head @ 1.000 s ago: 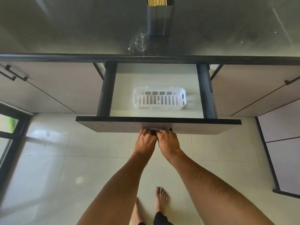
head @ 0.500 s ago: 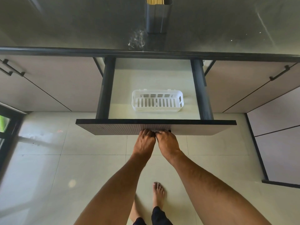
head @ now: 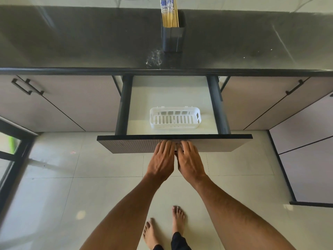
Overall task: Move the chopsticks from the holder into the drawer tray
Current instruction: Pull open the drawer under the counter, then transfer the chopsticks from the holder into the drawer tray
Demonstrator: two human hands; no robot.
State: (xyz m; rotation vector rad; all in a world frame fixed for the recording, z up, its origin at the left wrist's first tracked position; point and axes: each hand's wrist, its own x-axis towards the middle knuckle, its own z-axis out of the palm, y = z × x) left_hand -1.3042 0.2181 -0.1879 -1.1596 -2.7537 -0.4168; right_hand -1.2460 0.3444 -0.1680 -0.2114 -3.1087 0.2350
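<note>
**White tray exposed: drawer open, hands releasing the front**

Dark, fluted drawer front (head: pixel 137 146) now stands pulled well clear of the cabinet run. Half a second ago both hands were curled under its lower edge; now the left hand (head: pixel 162 159) and right hand (head: pixel 189 160) lie side by side with fingers extended flat against the panel, holding nothing. The view has also tipped upward, bringing the holder fully into frame.

Judgement: the opening step appears complete, and the hands are free to reach for the chopsticks.

Task items:

- Yellow bamboo chopsticks with blue-and-white patterned tops (head: pixel 169 14) stand bundled and upright in the dark rectangular holder (head: pixel 172 38). None has been removed.
- The holder sits on the black polished countertop (head: pixel 72 42), directly behind the open drawer.
- The white slotted plastic tray (head: pixel 175 120) lies on the pale drawer floor (head: pixel 162 94), near the front and slightly right of centre. It is empty.
</note>
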